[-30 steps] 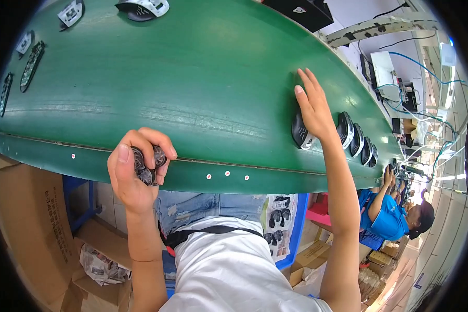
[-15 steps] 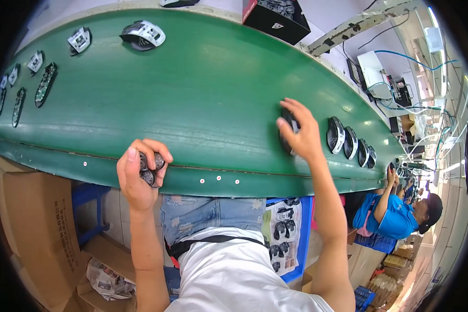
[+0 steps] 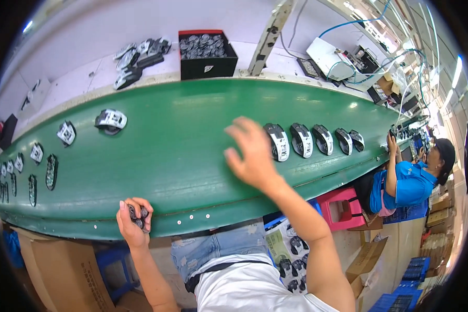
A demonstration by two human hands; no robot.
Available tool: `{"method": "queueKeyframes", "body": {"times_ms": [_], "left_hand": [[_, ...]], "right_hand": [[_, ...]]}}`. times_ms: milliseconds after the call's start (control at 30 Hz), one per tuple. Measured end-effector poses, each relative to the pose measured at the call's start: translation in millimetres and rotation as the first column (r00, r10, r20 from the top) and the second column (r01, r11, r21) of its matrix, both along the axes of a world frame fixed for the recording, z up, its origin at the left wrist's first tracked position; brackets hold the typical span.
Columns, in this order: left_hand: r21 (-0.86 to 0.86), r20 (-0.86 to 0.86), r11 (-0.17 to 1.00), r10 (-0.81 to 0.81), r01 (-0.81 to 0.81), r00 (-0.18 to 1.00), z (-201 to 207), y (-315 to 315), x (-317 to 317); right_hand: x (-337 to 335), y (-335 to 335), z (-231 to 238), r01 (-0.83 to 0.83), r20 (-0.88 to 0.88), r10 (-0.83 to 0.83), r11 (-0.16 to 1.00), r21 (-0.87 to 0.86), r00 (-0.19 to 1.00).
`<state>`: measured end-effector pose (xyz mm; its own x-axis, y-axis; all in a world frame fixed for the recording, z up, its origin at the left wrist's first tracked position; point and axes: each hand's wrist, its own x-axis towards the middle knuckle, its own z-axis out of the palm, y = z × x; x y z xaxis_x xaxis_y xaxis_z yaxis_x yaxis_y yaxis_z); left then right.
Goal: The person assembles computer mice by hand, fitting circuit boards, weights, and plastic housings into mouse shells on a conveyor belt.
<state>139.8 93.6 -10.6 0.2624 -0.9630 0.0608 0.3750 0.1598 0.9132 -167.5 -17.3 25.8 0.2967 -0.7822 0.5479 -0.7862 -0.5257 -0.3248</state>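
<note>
My left hand [image 3: 132, 229] is closed around several small round dark parts [image 3: 140, 214] at the belt's near edge. Over the green conveyor belt [image 3: 187, 145], my right hand [image 3: 255, 158] is open and empty, fingers spread and slightly blurred. Just right of those fingers lies a black-and-white computer mouse shell [image 3: 280, 143], the first in a row of several. Another mouse shell [image 3: 111, 121] sits alone toward the far left of the belt. Beyond it are smaller white-and-black pieces [image 3: 66, 133] and long narrow green circuit boards [image 3: 52, 171].
A black box [image 3: 208, 70] full of dark round parts stands on the ledge behind the belt, beside piled shells [image 3: 130, 65]. Below are a cardboard box [image 3: 57, 270], a blue stool [image 3: 114, 265] and a pink stool [image 3: 343, 210]. A co-worker in blue [image 3: 411, 179] works at right.
My right hand has let go of a mouse shell and moved left, leaving the shell at the row's left end. The view has tilted up, showing more of the back ledge.
</note>
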Motion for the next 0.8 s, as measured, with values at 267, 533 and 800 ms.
{"method": "queueKeyframes", "body": {"times_ms": [267,533,800], "left_hand": [[0.27,-0.227,0.962,0.091,-0.027,0.97,-13.2,2.6,-30.0],[0.338,0.205,0.91,-0.32,0.24,0.925,15.6,-51.9,17.8],[0.34,0.724,0.874,-0.008,-0.346,0.69,31.0,-192.3,164.4]], "right_hand": [[146.6,43.3,0.8,-0.797,0.41,0.698,0.588,0.138,0.587],[121.3,18.5,-37.4,-0.699,0.568,0.465,0.646,0.307,0.679],[131.9,13.5,-48.3,-0.707,0.499,0.528,0.644,0.293,0.687]]}}
